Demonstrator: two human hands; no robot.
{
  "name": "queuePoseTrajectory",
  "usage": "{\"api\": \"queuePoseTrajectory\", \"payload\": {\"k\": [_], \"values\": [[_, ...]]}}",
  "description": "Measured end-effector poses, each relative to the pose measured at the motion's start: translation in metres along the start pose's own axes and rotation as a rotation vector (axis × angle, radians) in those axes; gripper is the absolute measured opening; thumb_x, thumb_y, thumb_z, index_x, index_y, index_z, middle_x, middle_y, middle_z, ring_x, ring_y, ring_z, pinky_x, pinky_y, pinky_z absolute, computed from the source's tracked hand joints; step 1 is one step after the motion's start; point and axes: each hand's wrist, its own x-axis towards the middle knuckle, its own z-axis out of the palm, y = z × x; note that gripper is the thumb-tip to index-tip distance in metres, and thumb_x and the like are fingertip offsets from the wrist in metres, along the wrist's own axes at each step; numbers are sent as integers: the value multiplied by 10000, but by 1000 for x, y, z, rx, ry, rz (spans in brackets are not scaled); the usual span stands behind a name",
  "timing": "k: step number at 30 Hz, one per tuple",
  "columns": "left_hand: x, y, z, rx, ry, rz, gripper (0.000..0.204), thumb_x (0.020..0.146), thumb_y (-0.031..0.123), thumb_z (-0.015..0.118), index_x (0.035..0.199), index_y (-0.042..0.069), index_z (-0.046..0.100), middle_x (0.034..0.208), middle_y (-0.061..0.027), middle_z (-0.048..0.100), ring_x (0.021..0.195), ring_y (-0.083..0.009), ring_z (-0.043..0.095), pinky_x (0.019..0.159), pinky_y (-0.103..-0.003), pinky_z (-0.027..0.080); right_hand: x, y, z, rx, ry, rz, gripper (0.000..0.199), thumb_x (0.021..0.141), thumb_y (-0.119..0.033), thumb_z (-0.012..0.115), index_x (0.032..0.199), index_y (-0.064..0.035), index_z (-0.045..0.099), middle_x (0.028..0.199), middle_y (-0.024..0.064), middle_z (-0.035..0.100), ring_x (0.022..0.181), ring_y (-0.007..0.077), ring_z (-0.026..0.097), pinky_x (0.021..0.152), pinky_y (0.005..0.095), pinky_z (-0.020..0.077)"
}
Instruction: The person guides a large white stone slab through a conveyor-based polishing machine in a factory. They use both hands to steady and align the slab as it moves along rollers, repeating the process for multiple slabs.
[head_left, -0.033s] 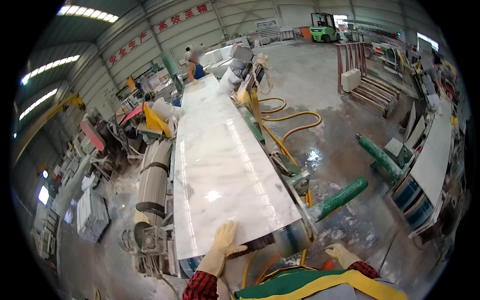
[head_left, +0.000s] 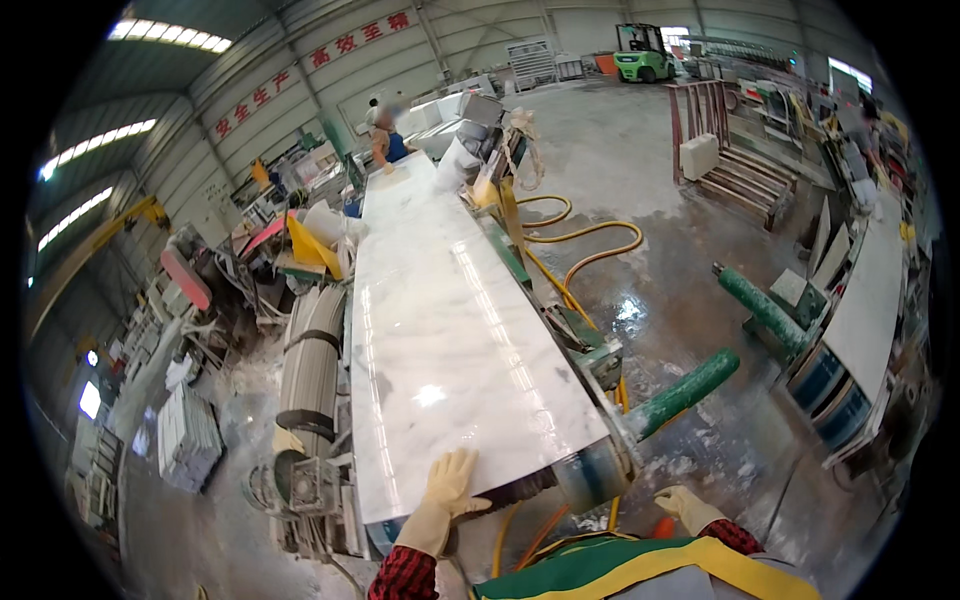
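A long white stone slab (head_left: pixel 460 350), glossy with faint grey veining, stretches away from me on a roller stand. My left hand (head_left: pixel 446 497), in a cream rubber glove, lies flat on its near edge with the fingers stretched out and the thumb apart. Under that edge, a blue roller (head_left: pixel 593 475) shows at the right corner. Off to the right of the slab, my right hand (head_left: pixel 688 510) wears the same kind of glove. It hangs low beside my green and yellow apron (head_left: pixel 640 556), fingers loosely apart, with nothing visible in it.
A green post (head_left: pixel 688 392) juts out right of the slab. Yellow hoses (head_left: pixel 600 235) loop over the wet floor. Banded strips (head_left: pixel 312 360) and a motor (head_left: pixel 308 480) flank the left side. Another person (head_left: pixel 388 143) stands at the far end. A green forklift (head_left: pixel 645 58) is parked beyond.
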Motion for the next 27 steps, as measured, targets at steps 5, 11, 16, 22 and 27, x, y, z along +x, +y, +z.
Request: {"api": "queuePoseTrajectory", "payload": {"k": [5, 11, 16, 22, 27], "values": [[-33, -48, 14, 104, 13, -109, 1187, 648, 421, 969, 1646, 192, 368, 1684, -194, 374, 1553, -446, 341, 1274, -547, 284, -55, -42, 15, -144, -64, 39, 395, 965, -337, 708, 1277, -108, 787, 1209, 185, 787, 1121, 323, 746, 1040, 405, 554], [-27, -42, 38, 140, 156, -114, 1010, 728, 322, 885, 1625, 218, 432, 1659, -192, 425, 1527, -442, 380, 1248, -598, 278, -92, -37, -26, -109, -61, 22, 398, 980, -333, 709, 1313, -125, 772, 1251, 179, 775, 1198, 299, 716, 1082, 411, 515], [-40, -48, 43, 194, 232, -102, 987, 697, 305, 884, 1594, 214, 482, 1637, -189, 453, 1502, -423, 413, 1231, -581, 299, -47, -57, -34, 26, 58, 245, 308, 964, -213, 698, 1221, -72, 793, 1220, 171, 789, 1083, 290, 752, 946, 408, 588], [-25, -43, 24, 50, 87, -96, 948, 799, 533, 840, 1609, 211, 468, 1651, -199, 433, 1527, -436, 374, 1246, -572, 268, -13, -73, -34, 113, 463, -254, 290, 963, -249, 690, 1147, -59, 810, 1143, 185, 804, 1083, 347, 755, 929, 412, 586], [-22, -136, 85, -377, 148, -137, 790, 917, 564, 717, 1579, 184, 517, 1609, -161, 493, 1505, -386, 410, 1225, -556, 291, -75, -250, -53, -90, 411, -679, 320, 945, -181, 675, 1229, -75, 775, 1137, 185, 769, 1036, 371, 744, 943, 421, 573]]}}
